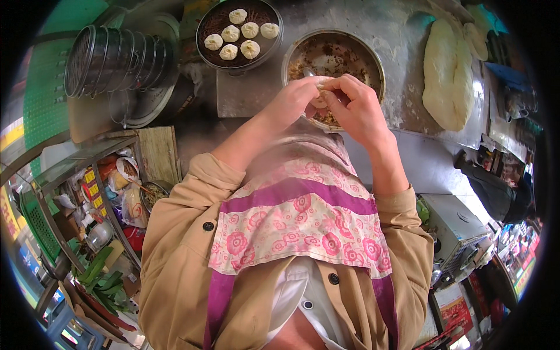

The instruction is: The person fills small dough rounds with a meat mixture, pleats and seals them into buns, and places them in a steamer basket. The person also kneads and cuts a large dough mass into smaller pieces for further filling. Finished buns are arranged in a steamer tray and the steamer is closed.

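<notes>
Above the near edge of a metal bowl of filling (379,57), my two hands meet around a small piece of dough (320,101). My left hand (299,94) holds it from the left, its fingers partly hidden. With thumb and fingertips, my right hand (352,98) pinches its upper edge. A metal spoon (309,71) leans in the bowl just behind my fingers. To the bowl's left, several pleated buns (250,49) sit apart on dark strands in a round steamer tray (236,66). A long slab of dough (446,78) lies on the metal worktop (396,87) at the right.
Stacked metal steamers (118,61) stand at the left, with some steam around them. A glass-sided cabinet (94,164) holding bags and food is at the lower left. A metal box-like appliance (453,218) stands at the lower right, near a person's dark-clothed leg (492,188).
</notes>
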`<action>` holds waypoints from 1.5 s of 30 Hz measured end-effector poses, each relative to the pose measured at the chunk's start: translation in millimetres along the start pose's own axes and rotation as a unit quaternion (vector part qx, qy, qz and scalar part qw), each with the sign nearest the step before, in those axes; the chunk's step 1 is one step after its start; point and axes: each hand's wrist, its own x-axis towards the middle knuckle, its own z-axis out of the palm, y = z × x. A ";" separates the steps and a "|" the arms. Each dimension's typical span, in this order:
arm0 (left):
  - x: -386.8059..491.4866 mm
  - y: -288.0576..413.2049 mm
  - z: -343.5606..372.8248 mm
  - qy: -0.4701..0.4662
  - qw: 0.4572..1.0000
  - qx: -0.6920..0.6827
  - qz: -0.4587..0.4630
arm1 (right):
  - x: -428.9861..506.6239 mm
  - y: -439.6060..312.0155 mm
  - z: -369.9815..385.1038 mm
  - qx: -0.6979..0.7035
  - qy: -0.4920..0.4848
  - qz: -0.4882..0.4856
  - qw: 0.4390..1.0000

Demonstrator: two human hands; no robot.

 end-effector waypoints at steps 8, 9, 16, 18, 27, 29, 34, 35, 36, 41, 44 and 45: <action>0.4 -3.9 -2.3 0.023 1.000 0.015 -0.008 | 0.7 4.3 -0.1 -0.020 0.011 -0.014 1.000; -2.4 0.9 2.4 0.041 0.998 0.041 -0.021 | -0.1 3.9 0.5 -0.023 0.011 -0.015 1.000; 1.2 -1.2 -8.6 -0.011 0.997 -0.059 -0.046 | 1.3 2.9 2.4 -0.029 -0.006 -0.035 0.999; 0.4 -1.1 -1.0 -0.005 0.996 -0.088 -0.032 | 2.4 4.2 2.9 -0.042 -0.006 -0.067 0.997; -3.7 3.8 10.1 0.079 0.989 -0.119 -0.045 | 1.3 1.4 -0.4 -0.039 -0.022 -0.063 0.997; -3.9 1.2 7.2 0.060 0.993 -0.097 -0.038 | -0.2 -2.0 -1.8 -0.057 -0.036 -0.057 0.996; -2.0 1.7 7.2 0.048 0.997 -0.055 -0.025 | -3.0 -9.6 3.6 -0.011 0.000 -0.016 1.000; -2.6 4.2 10.9 0.054 0.993 -0.093 -0.041 | -1.8 -7.1 4.4 -0.022 0.003 -0.045 0.999; -3.5 7.3 14.1 0.061 0.988 -0.130 -0.056 | -0.5 -5.8 4.7 -0.032 0.005 -0.076 0.997; -4.7 -9.9 -4.1 0.096 0.988 -0.104 -0.068 | 3.2 -15.3 7.6 -0.034 -0.005 -0.065 0.997; -5.7 0.0 3.7 0.152 0.981 -0.067 -0.098 | 6.3 -8.6 14.7 -0.024 -0.029 -0.069 0.997; -6.4 0.4 -1.8 0.138 0.983 -0.076 -0.098 | 10.7 -7.6 17.2 -0.019 -0.043 -0.077 0.996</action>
